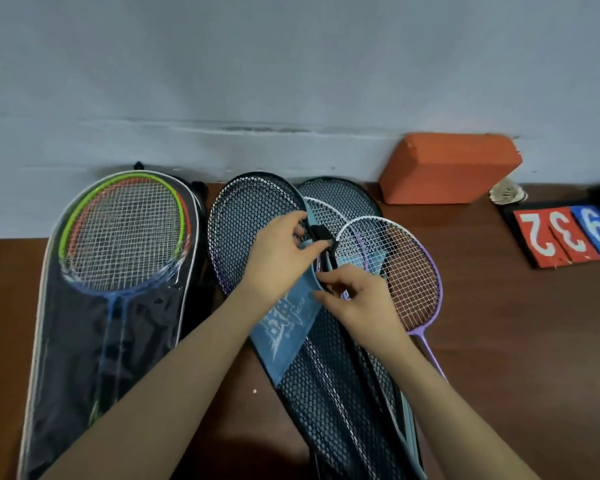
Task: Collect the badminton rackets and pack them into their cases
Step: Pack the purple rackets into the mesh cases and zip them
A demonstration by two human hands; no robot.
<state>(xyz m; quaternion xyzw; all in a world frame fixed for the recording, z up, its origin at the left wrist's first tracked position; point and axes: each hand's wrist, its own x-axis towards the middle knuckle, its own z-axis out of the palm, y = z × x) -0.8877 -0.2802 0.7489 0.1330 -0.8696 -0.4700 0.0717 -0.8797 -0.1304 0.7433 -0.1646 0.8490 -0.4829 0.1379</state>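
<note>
At the centre of the frame, my left hand point(280, 252) pinches a black strap point(321, 237) on the open mesh case point(248, 216), fingers curled round it. Just below, my right hand point(359, 299) has its fingertips curled on the case edge beside a blue fabric panel point(284, 327); I cannot tell exactly what they pinch.

To the right of my hands, a purple racket point(414, 271) lies on the case, its head touching my right hand and its shaft running toward the lower right, partly hidden by my forearm. A second white-framed racket head point(321, 211) shows behind the strap, mostly covered.

At the left of the frame lies a clear-fronted case point(94, 306) holding stacked rackets; I count green, orange and blue frames, though the overlap makes the number uncertain.

Everything rests on a brown table point(516, 323). At the upper right stand an orange block point(447, 166), a blurred shuttlecock point(508, 194), and a scoreboard point(568, 233) whose three digits read upside down, cut off by the frame edge.
</note>
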